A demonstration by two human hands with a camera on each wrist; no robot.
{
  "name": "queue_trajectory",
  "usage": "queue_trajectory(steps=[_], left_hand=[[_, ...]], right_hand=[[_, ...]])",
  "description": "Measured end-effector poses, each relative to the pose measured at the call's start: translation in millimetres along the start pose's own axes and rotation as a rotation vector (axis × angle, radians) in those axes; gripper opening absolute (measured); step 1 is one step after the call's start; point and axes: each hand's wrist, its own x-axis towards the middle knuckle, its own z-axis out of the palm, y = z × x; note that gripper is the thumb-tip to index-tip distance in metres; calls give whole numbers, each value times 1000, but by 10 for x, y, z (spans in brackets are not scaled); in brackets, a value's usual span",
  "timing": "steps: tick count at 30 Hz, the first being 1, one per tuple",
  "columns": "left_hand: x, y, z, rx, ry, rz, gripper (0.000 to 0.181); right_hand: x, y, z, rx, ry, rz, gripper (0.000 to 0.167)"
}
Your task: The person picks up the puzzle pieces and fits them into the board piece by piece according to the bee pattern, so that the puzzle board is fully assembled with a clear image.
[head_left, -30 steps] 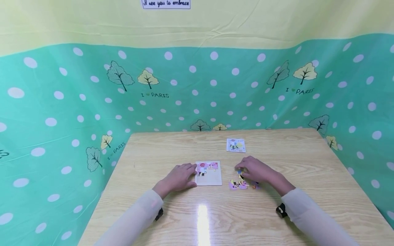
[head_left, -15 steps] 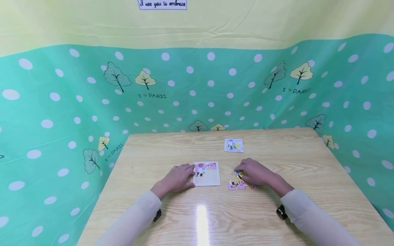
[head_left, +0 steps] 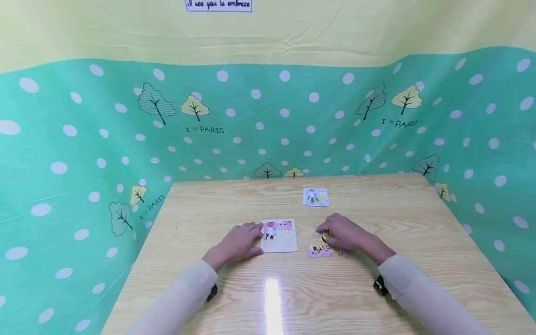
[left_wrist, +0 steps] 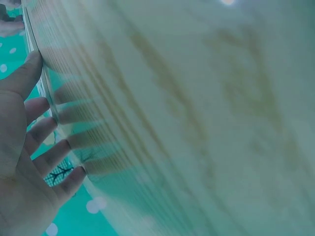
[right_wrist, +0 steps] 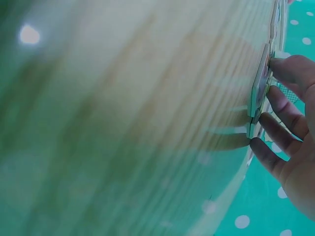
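In the head view, a square puzzle board lies on the table, with several pink patterned pieces in its upper left part. My left hand rests at the board's left side, its fingertips touching that edge. Spread fingertips touch down in the left wrist view. Loose puzzle pieces lie right of the board, pink, yellow and black. Over them is my right hand, which partly hides them. The right wrist view shows its spread fingers touching the low pieces; none looks lifted.
A small picture card showing a bee lies farther back on the wooden table. Green dotted cloth hangs behind and at both sides. A bright glare strip crosses the table's front.
The head view has shifted slightly, so everything sits a little farther left in it. Both hands keep nearly the same places beside the board and over the loose pieces.
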Motion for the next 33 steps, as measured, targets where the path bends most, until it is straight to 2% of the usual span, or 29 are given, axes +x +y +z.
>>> queue_trajectory(steps=[6,13,33], left_hand=[[9,-1,12,0,-1,1,55],[10,3,8,-7,-5,-4,56],[-3,4,-10,-5,-1,-4,55]], right_hand=[[36,22,-7,9,-5,1,36],[112,-13,-40,41,17,-34,34],[447,-365,-36,56,10,-47,36]])
